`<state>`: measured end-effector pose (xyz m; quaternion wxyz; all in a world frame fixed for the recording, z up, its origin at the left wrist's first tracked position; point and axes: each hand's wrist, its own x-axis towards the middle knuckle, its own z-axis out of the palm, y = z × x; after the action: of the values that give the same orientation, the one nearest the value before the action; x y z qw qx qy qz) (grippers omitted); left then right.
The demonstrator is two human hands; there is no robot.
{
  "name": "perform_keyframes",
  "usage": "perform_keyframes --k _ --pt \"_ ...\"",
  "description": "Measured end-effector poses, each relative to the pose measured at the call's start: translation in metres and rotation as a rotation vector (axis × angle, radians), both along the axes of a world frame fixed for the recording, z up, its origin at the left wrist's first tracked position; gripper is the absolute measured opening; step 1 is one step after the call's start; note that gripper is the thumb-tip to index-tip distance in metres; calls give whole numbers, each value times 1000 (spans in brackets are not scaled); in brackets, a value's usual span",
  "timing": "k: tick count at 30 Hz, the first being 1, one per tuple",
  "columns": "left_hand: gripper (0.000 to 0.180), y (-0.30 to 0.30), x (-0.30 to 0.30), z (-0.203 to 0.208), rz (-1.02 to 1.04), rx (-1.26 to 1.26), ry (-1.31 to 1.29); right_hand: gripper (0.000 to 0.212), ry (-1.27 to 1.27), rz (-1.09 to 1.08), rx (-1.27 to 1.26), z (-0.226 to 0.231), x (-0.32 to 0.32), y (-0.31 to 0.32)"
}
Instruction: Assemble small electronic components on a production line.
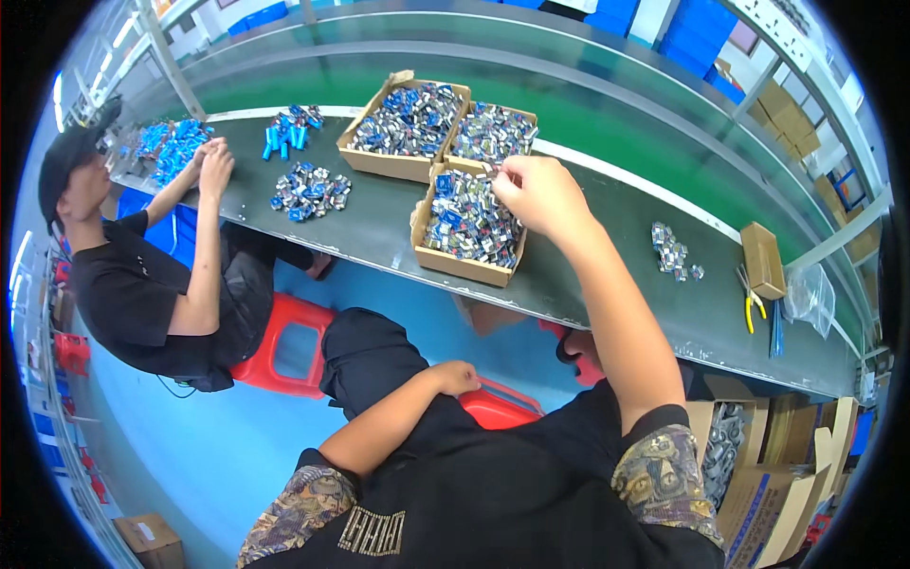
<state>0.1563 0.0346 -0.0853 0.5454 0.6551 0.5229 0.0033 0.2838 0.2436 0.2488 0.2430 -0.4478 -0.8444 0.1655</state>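
three cardboard boxes (389, 164) on the table (706, 308) hold heaped blue-and-silver small parts (469, 223). the right hand (545, 194) is at the far edge of the nearest box (464, 268); i cannot tell whether its grip pinches a part. the left hand (455, 377) lies low, its grip unclear too. a sleeve (668, 479) partly hides an open carton of grey pieces (725, 441).

Black shirt (502, 503), patterned sleeves (666, 479), gold bar motif (372, 532)
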Motion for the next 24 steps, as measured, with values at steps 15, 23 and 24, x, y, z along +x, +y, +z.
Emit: perform_keyframes --k 15,23,24 --pt "34 -6 -25 -13 57 92 -27 50 151 276 345 -5 -8 -64" --pt "30 11 14 1 25 82 3 57 20 270 297 -20 -10 -52" --pt "30 9 11 3 55 89 14 55 33 264 279 -19 -12 -51"
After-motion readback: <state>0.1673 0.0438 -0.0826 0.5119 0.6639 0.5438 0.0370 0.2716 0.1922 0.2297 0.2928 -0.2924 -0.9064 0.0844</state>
